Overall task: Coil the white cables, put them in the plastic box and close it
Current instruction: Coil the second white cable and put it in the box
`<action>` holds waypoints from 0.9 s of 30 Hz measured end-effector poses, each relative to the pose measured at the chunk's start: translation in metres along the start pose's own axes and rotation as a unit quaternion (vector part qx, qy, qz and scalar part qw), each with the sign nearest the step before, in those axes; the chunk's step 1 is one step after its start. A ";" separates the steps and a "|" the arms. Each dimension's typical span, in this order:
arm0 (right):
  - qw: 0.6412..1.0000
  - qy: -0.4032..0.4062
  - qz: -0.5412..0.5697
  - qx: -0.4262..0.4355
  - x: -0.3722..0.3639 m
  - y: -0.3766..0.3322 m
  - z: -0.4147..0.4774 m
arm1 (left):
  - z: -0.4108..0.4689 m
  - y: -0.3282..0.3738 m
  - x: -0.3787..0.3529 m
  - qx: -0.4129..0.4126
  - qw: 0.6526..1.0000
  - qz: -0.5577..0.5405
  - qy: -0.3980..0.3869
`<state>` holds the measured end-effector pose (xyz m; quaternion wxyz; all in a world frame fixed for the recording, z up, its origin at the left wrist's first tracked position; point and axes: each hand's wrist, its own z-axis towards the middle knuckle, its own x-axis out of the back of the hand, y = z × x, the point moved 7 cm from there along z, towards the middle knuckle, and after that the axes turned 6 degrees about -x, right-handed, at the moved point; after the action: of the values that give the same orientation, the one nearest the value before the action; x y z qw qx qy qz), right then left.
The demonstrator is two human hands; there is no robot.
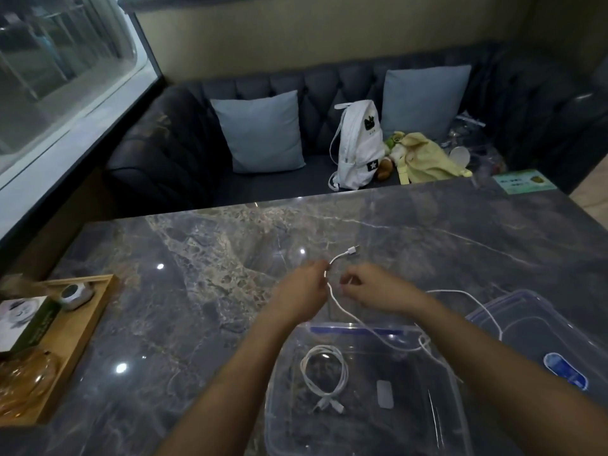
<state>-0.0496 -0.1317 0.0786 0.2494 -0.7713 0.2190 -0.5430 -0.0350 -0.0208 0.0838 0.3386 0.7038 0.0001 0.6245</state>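
1. I see both hands raised above the marble table [230, 258], just beyond the far rim of the clear plastic box [437, 373].
2. Left hand [301, 291]: fingers closed, pinching the loose white cable [335, 301] near its plug end; the plug sticks out past the fingertips, pointing away from me.
3. Right hand [371, 287]: fingers curled around the same cable just beside the left hand. Grip looks narrow; I cannot tell exactly where the cable passes through it.
4. From the hands the cable hangs down, crosses the box's far rim and runs right, behind my right forearm, arcing toward the lid [526, 324].
5. Coiled cable [324, 370] already lies on the box floor, left side, plugs together at the near end. A small pale tag sits on the floor to its right.
6. Lid lies flat on the table, just right of the box, partly hidden by my right forearm.
7. Surroundings: wooden tray [82, 330] at the left table edge holding small items; dark sofa [158, 153] beyond the table with a white backpack [357, 149].
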 end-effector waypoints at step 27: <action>0.963 -0.084 0.222 -0.125 -0.009 0.038 0.070 | 0.055 -0.051 -0.040 -0.050 0.998 0.025 -0.008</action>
<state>0.0108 -0.1457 0.0281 0.2827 -0.7715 0.4288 -0.3755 0.0260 -0.0244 0.0250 0.3578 0.6910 -0.0511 0.6260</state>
